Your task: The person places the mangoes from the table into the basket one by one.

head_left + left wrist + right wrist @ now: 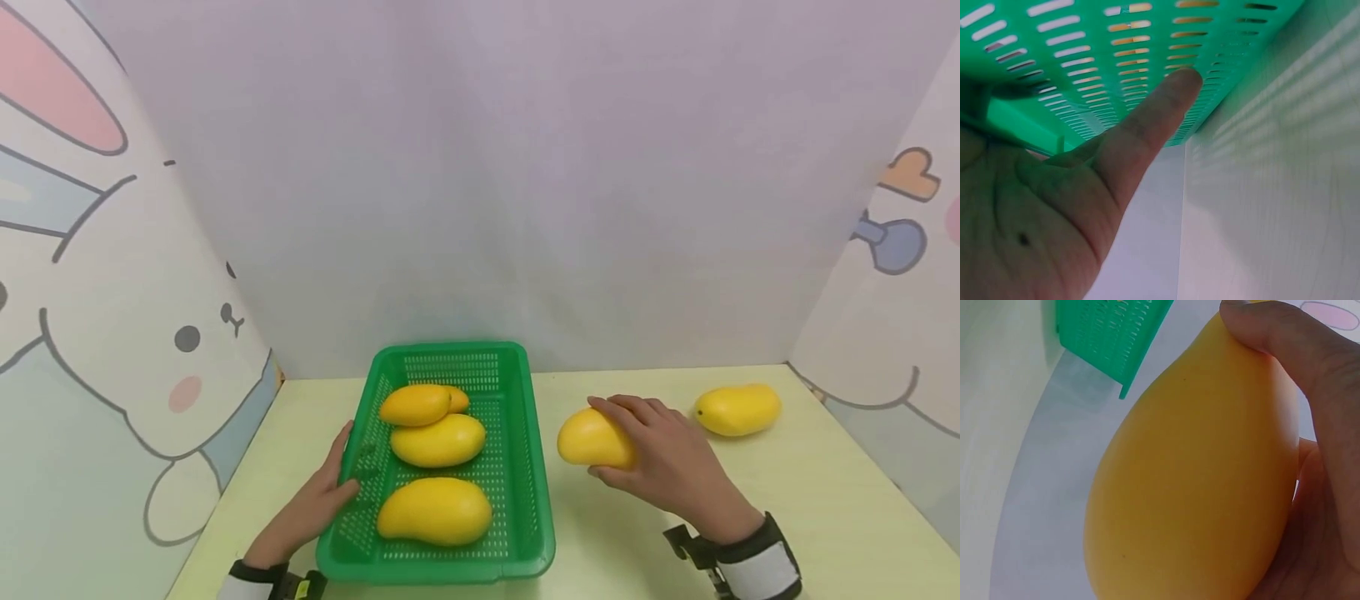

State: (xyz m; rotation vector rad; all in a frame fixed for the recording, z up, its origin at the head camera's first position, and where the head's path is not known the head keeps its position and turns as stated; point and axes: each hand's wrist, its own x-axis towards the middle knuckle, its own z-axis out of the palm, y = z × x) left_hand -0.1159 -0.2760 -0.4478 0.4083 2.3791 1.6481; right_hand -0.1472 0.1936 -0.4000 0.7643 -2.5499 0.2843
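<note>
My right hand [667, 458] grips a yellow mango [592, 437] to the right of the green basket [540, 500], above the table. In the right wrist view that mango [1191, 481] fills the middle, with the thumb near its narrow end. At the basket's left side, my left hand [311, 504] holds the wall, thumb over the rim and fingers outside. The left wrist view shows one finger [1154, 131] along the slotted wall [1129, 56]. Inside the basket lie several mangoes: one in front [435, 511], the others bunched farther back [438, 440].
Another yellow mango [738, 409] lies on the pale table [825, 500] at the far right. A plain light wall [480, 208] stands behind the table. Side panels with cartoon drawings [150, 333] flank it left and right.
</note>
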